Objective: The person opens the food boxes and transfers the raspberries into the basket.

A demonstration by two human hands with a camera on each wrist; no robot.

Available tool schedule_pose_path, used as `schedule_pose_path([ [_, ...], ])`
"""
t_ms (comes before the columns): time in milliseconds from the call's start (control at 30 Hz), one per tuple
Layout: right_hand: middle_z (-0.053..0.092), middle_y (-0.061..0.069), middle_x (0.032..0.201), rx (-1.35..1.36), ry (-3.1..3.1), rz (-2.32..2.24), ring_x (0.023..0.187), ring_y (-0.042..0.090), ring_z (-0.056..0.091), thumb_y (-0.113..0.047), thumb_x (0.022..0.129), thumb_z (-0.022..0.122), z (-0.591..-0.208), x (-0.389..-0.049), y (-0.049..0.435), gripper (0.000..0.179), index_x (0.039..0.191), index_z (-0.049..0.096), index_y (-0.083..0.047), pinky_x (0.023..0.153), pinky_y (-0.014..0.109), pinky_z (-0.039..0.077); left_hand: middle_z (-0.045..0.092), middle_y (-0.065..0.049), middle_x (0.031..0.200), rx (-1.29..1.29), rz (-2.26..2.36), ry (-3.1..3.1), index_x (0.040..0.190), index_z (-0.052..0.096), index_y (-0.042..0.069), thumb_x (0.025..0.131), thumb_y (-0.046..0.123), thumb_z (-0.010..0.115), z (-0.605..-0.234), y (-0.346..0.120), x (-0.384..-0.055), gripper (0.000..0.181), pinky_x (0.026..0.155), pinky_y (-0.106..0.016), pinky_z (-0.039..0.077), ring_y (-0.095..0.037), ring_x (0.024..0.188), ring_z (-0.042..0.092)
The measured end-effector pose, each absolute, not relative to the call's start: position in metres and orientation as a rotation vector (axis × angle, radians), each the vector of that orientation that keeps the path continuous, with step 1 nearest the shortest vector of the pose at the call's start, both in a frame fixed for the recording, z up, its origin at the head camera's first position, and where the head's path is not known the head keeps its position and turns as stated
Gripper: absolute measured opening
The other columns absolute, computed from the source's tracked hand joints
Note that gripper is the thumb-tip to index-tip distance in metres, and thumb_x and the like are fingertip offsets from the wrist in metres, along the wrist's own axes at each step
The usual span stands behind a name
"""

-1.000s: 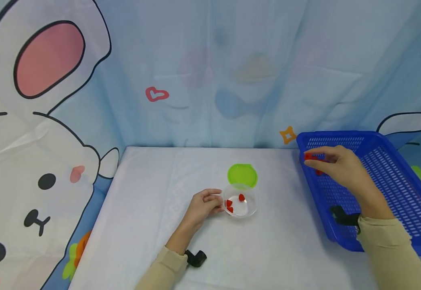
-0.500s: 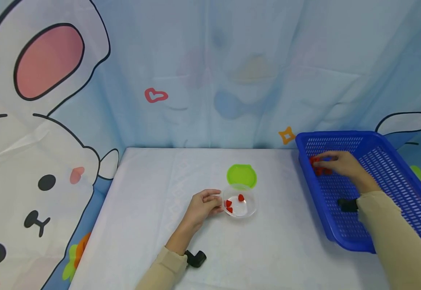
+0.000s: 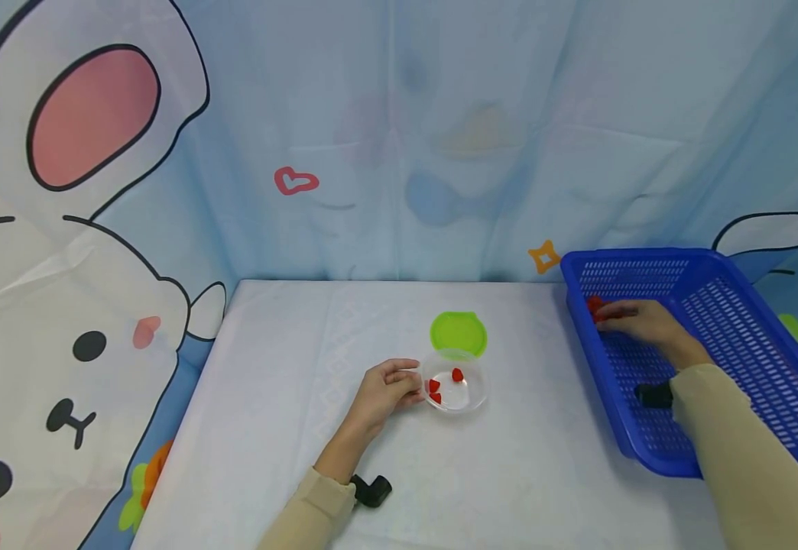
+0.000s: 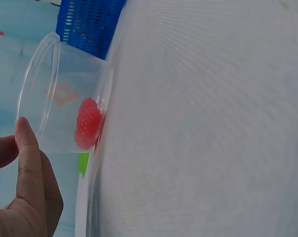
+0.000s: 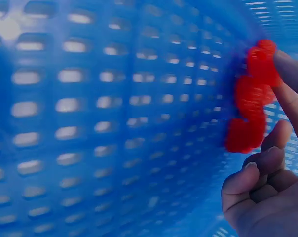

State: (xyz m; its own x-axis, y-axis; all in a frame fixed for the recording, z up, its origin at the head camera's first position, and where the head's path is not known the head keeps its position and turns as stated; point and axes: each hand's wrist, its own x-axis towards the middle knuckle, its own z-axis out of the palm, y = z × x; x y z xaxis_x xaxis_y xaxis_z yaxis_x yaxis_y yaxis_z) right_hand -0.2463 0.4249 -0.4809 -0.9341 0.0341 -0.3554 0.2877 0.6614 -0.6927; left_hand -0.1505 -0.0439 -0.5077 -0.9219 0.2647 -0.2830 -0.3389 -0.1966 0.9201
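Observation:
Beside a clear round plastic tub (image 3: 471,401), my left hand (image 3: 380,397) holds its left side, finger and thumb at the rim in the left wrist view. Inside the tub lie red toy raspberries (image 4: 88,123), 3 of them in the head view. My right hand (image 3: 640,325) reaches into the far left part of the blue basket (image 3: 619,416). In the right wrist view its finger and thumb pinch a red raspberry (image 5: 262,64). More red raspberries (image 5: 246,134) lie just below against the basket wall. The hand partly hides the pile in the head view.
A bright green lid (image 3: 458,332) lies on the white tablecloth (image 3: 289,397) just behind the tub. The basket has raised perforated walls and stands at the table's right. A patterned blue curtain (image 3: 371,244) hangs behind the table.
My right hand has lowered from above the basket's far left corner to the raspberries inside. The left hand and the tub stay in place.

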Motion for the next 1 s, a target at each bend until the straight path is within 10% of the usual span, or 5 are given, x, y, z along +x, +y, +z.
schedule_pose_path([
  [567, 0.055, 0.014, 0.091, -0.041, 2.828, -1.145, 0.071, 0.027, 0.047, -0.045, 0.095, 0.068, -0.371, -0.197, 0.336, 0.052, 0.129, 0.066, -0.006, 0.052, 0.035, 0.039, 0.066, -0.011, 0.096, -0.079, 2.162, 1.685, 0.131, 0.057, -0.008, 0.095, 0.0, 0.066, -0.509, -0.044, -0.151, 0.038, 0.078, -0.031, 0.061, -0.017, 0.078, 0.069],
  [1000, 0.048, 0.009, 0.082, -0.335, 2.787, -1.358, 0.064, 0.021, 0.042, -0.023, 0.093, 0.074, -0.402, -0.172, 0.248, 0.023, 0.112, 0.075, -0.01, 0.05, 0.029, 0.033, 0.067, -0.015, 0.099, -0.096, 2.174, 1.677, 0.126, 0.061, -0.004, 0.094, -0.002, 0.065, -0.512, -0.044, -0.153, 0.032, 0.077, -0.032, 0.061, -0.018, 0.079, 0.069],
])
